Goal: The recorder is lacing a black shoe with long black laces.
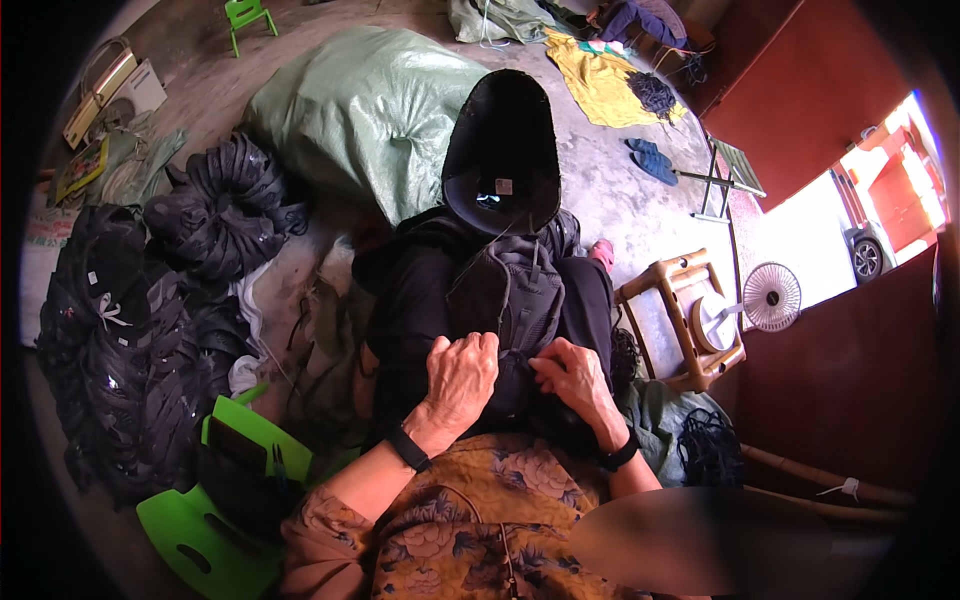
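Across my lap lies a black mesh piece (515,290) that looks like a shoe upper. Its far end is a raised, scoop-shaped black part (500,140) with a small pale label inside. My left hand (463,378) is closed in a fist over the near left edge of the black piece. At the near right edge, my right hand (575,380) has its fingers pinched together. The two hands are a short gap apart. What either hand grips is too small or hidden to make out. Both wrists carry black bands.
Stacked black pieces (130,340) and a bundle (225,210) lie left, by a green plastic chair (205,540). A pale green sack (350,110) bulges ahead. To the right are a bamboo stool (690,375), a white fan (771,297) and black cords (710,447).
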### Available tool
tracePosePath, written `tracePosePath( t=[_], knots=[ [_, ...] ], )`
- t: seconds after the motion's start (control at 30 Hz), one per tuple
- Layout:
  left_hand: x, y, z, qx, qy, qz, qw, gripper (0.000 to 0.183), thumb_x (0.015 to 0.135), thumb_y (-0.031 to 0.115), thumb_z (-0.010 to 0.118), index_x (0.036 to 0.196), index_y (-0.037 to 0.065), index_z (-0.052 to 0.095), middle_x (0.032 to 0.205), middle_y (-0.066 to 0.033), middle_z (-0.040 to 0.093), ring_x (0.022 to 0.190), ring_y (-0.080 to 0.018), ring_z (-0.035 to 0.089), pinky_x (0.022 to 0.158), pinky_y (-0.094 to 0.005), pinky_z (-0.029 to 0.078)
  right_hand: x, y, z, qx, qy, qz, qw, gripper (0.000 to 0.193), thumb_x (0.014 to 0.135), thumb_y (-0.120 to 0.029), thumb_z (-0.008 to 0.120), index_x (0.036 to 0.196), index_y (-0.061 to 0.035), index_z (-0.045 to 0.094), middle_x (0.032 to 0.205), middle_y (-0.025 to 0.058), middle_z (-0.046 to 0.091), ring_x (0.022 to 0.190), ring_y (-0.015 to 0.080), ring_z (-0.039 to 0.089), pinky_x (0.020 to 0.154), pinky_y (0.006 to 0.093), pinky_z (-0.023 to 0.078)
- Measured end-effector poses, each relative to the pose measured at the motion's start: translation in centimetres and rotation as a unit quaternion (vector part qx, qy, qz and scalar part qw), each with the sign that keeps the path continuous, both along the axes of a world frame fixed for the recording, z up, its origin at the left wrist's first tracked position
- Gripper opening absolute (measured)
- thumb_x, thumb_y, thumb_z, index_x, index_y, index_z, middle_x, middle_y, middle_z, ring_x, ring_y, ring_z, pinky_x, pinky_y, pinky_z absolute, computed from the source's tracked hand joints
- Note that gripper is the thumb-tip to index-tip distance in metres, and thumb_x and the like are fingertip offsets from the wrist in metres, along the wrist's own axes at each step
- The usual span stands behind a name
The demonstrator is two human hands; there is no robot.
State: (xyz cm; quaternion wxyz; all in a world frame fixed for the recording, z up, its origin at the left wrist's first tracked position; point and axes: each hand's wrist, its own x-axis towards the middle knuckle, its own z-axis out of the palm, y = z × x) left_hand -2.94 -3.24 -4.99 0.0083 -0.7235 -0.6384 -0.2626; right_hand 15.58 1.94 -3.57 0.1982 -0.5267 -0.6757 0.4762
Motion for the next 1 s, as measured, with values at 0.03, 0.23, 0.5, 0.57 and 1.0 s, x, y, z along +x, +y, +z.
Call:
tracePosePath(
  t=[0.03, 0.23, 0.5, 0.57, 1.0],
  knots=[
    [0.0, 0.0, 0.1, -0.002, -0.005, -0.002, 1.0, 0.013, 0.079, 0.008, 0.065, 0.078, 0.009, 0.052, 0.071, -0.0073, 0.058, 0.068, -0.0235, 0.063, 0.065, -0.0364, 0.042, 0.0, 0.0, 0.0, -0.004, -0.006, 0.0, 1.0, 0.015, 0.087, -0.011, 0.067, 0.086, 0.004, 0.063, 0.067, 0.0093, 0.065, 0.057, 0.0143, 0.064, 0.053, 0.0264, 0.051],
    [1.0, 0.9, 0.4, 0.026, 0.208, -0.046, 0.977, 0.01, 0.077, 0.012, 0.064, 0.081, 0.012, 0.054, 0.07, -0.0021, 0.057, 0.067, -0.0147, 0.06, 0.067, -0.0312, 0.041, 0.0, 0.2, -0.1, 0.018, -0.015, 0.006, 1.0, 0.016, 0.087, -0.011, 0.067, 0.084, 0.0037, 0.062, 0.066, 0.0093, 0.065, 0.057, 0.0146, 0.065, 0.053, 0.0266, 0.051],
    [2.6, 1.2, 3.0, -0.026, 0.399, -0.117, 0.909, 0.013, 0.079, 0.026, 0.061, 0.081, 0.014, 0.067, 0.07, 0.0015, 0.056, 0.067, -0.0143, 0.055, 0.063, -0.036, 0.036, 0.2, 0.0, -0.8, 0.054, -0.025, 0.006, 0.998, 0.017, 0.086, -0.014, 0.067, 0.083, 0.0016, 0.064, 0.064, 0.011, 0.067, 0.055, 0.0186, 0.067, 0.053, 0.0299, 0.052],
    [3.1, 1.6, 1.9, -0.042, 0.441, -0.154, 0.883, 0.013, 0.079, 0.025, 0.062, 0.082, 0.014, 0.068, 0.071, 0.0016, 0.058, 0.069, -0.0155, 0.057, 0.06, -0.0375, 0.038, 0.3, 0.0, -0.6, 0.068, -0.031, 0.013, 0.997, 0.017, 0.087, -0.015, 0.067, 0.083, 0.0014, 0.064, 0.064, 0.0109, 0.067, 0.055, 0.0186, 0.067, 0.053, 0.03, 0.052],
    [-2.4, 1.5, 1.9, 0.122, 0.22, -0.193, 0.948, 0.007, 0.079, 0.016, 0.06, 0.082, 0.01, 0.061, 0.107, -0.0121, 0.054, 0.118, -0.024, 0.048, 0.096, -0.0452, 0.037, -0.1, -0.8, 0.6, 0.347, -0.213, 0.098, 0.908, 0.015, 0.076, -0.016, 0.071, 0.084, -0.0057, 0.064, 0.102, 0.013, 0.062, 0.099, 0.0266, 0.062, 0.08, 0.0391, 0.05]
  ],
)
